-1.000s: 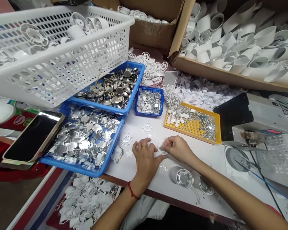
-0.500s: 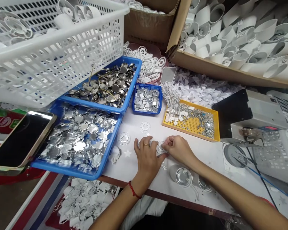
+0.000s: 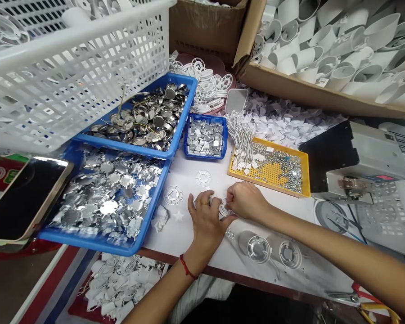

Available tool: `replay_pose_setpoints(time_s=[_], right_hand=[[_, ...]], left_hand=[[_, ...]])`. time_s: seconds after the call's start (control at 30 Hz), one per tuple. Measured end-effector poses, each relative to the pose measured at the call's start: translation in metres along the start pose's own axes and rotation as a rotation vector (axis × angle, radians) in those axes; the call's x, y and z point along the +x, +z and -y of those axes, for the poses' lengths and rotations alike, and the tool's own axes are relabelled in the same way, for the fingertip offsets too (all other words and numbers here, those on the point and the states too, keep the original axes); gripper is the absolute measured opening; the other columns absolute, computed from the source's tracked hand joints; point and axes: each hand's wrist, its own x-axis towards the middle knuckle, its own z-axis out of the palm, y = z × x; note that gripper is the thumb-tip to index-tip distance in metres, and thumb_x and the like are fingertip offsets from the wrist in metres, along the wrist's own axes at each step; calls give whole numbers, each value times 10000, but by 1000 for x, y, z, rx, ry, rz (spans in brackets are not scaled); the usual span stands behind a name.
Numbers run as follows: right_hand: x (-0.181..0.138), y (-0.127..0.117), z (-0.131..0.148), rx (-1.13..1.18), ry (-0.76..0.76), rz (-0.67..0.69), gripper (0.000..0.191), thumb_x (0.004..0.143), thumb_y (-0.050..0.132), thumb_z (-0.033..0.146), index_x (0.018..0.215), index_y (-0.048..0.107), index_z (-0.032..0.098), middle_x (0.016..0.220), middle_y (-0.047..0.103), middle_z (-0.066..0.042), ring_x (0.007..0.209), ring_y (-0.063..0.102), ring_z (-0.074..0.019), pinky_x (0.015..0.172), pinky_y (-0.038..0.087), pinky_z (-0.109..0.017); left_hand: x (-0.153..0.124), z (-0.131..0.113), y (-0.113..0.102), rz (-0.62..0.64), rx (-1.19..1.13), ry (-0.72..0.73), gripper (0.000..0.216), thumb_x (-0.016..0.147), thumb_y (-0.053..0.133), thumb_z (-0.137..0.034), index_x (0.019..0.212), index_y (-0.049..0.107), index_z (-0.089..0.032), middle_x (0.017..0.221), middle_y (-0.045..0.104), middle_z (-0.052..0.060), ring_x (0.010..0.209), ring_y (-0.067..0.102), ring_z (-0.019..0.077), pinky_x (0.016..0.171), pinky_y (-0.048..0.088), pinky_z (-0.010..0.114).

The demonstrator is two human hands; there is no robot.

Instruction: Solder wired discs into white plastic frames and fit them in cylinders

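Note:
A white spoked plastic ring point(image 3: 223, 208) lies on the worktop between my hands. My left hand point(image 3: 205, 213) bends round its left and near sides, index finger and thumb at its edge, the other fingers apart. Over the ring's right side, my right hand point(image 3: 245, 200) is closed with the fingertips pressed together and pointing down. Whatever those fingertips hold is hidden. Two similar rings lie flat close by, a left ring point(image 3: 173, 195) and a far ring point(image 3: 203, 177). Small shiny pieces point(image 3: 230, 234) are near my left thumb. Two white cylinders point(image 3: 258, 249) stand nearer the table edge.
Blue trays hold metal star-shaped plates point(image 3: 108, 207), round metal caps point(image 3: 158, 121) and small metal blocks point(image 3: 205, 138). A yellow tray point(image 3: 270, 180) carries wired white connectors. A phone point(image 3: 27, 198) lies left; a machine point(image 3: 354, 157) and pliers point(image 3: 357, 294) are right.
My right hand has turned and shifted slightly over the ring, its fingers curling more tightly. My left hand keeps its place. The view has tilted a little, bringing the pliers into sight.

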Motion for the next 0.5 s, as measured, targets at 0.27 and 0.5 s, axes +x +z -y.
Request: replay_pose_setpoints(time_s=[0.27, 0.5], right_hand=[[-10, 2, 6, -141, -65, -12, 96, 720, 695, 150, 655, 651, 205, 664, 667, -67, 680, 612, -210, 534, 258, -284], [50, -59, 24, 29, -325, -402, 138, 882, 597, 285, 946, 687, 202, 893, 684, -48, 803, 598, -168, 715, 385, -275]], left_hand=[[-1, 1, -4, 2, -20, 8, 378, 688, 798, -425, 878, 568, -192, 1109, 623, 133, 1105, 576, 303, 1089, 257, 585], [-3, -2, -5, 7, 26, 25, 494, 631, 826, -484, 907, 541, -190, 1133, 602, 131, 1126, 557, 325, 1078, 266, 629]])
